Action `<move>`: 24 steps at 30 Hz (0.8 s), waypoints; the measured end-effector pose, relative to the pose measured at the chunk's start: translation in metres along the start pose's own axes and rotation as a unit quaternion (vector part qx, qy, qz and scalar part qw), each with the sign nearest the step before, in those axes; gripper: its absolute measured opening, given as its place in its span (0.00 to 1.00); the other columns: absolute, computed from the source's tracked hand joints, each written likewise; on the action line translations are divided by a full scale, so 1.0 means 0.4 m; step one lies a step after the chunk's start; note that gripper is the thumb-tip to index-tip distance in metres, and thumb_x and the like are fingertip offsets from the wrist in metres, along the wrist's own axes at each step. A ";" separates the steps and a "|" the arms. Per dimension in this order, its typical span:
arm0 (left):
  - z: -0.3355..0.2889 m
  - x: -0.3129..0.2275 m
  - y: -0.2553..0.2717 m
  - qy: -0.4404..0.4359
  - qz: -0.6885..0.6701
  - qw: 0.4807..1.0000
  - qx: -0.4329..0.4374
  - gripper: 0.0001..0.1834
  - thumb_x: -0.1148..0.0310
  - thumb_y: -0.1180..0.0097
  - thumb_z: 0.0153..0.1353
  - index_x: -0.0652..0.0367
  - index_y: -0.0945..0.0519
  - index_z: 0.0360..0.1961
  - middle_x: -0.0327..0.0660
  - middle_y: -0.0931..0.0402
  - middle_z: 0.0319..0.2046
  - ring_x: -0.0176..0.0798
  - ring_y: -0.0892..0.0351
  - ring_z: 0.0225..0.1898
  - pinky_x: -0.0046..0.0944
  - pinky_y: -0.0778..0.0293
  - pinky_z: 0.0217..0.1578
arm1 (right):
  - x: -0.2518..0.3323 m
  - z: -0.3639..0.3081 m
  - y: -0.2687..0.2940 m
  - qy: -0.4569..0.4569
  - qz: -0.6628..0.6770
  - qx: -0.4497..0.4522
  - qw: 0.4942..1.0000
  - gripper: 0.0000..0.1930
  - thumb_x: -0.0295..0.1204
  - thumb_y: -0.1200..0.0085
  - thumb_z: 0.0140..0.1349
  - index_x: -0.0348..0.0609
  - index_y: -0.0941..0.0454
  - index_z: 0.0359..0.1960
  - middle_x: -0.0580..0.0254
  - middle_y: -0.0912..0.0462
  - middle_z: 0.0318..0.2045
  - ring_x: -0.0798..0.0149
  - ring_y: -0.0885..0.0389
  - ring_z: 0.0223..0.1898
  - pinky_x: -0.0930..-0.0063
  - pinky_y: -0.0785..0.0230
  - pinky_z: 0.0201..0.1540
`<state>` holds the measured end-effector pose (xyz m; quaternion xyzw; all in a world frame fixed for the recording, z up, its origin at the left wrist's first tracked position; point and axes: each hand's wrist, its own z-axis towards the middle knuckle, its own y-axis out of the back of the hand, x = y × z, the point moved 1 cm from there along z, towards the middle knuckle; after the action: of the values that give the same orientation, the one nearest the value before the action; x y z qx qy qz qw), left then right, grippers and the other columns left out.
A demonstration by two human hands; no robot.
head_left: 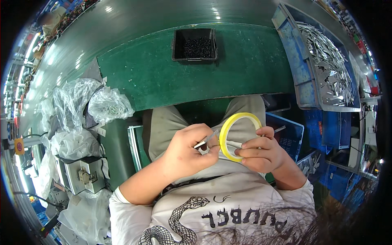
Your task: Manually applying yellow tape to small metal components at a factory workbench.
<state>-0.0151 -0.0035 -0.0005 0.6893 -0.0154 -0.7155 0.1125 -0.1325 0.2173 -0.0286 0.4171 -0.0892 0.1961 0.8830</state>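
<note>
Above the lap, clamped the tape in the right grip, a strip in the left grip. Held the strip just left of the tape, slanting toward it.

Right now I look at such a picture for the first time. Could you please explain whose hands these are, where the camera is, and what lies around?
No robot is here: a person works bare-handed. This picture comes from a wide fisheye camera worn on that person's head, looking down, so straight edges bend near the rim. The left hand holds a thin, pale piece; I cannot tell what it is. The right hand holds a roll of yellow tape. Ahead, on a green table, stands a black bin with small dark parts. To the right is a blue crate with thin metal pieces; to the left lie clear plastic bags.
</note>
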 end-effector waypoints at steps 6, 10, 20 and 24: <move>0.001 0.013 0.005 -0.040 0.044 0.998 0.020 0.07 0.82 0.41 0.43 0.61 0.26 0.22 0.35 0.27 0.23 0.29 0.31 0.22 0.29 0.36 0.22 | 0.004 0.007 0.003 0.012 0.007 0.011 1.000 0.16 0.22 0.38 0.53 0.53 0.29 0.41 0.71 0.13 0.39 0.66 0.21 0.44 0.58 0.43 0.56; -0.002 0.014 0.002 -0.070 0.057 0.996 0.026 0.09 0.83 0.42 0.40 0.61 0.27 0.23 0.38 0.27 0.22 0.33 0.29 0.22 0.32 0.35 0.23 | 0.007 0.007 -0.003 0.008 -0.001 0.001 1.000 0.16 0.23 0.38 0.54 0.53 0.29 0.41 0.71 0.13 0.39 0.66 0.22 0.43 0.58 0.41 0.55; -0.005 0.011 0.000 -0.125 0.061 0.988 -0.061 0.11 0.83 0.38 0.44 0.62 0.25 0.29 0.43 0.26 0.26 0.43 0.25 0.26 0.38 0.28 0.28 | 0.005 -0.006 -0.017 -0.014 -0.025 -0.035 0.999 0.10 0.28 0.37 0.54 0.53 0.24 0.36 0.71 0.14 0.41 0.67 0.22 0.45 0.62 0.40 0.54; 0.001 0.007 -0.004 -0.139 0.063 0.985 -0.074 0.09 0.84 0.40 0.44 0.62 0.25 0.26 0.39 0.27 0.24 0.34 0.30 0.22 0.32 0.35 0.22 | 0.005 -0.005 -0.015 -0.013 -0.027 -0.033 0.999 0.10 0.28 0.37 0.53 0.53 0.24 0.36 0.70 0.14 0.41 0.67 0.22 0.45 0.62 0.40 0.54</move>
<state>-0.0157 -0.0024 -0.0037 0.5704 -0.0215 -0.7951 0.2048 -0.1283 0.2160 -0.0335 0.3927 -0.0959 0.1641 0.8998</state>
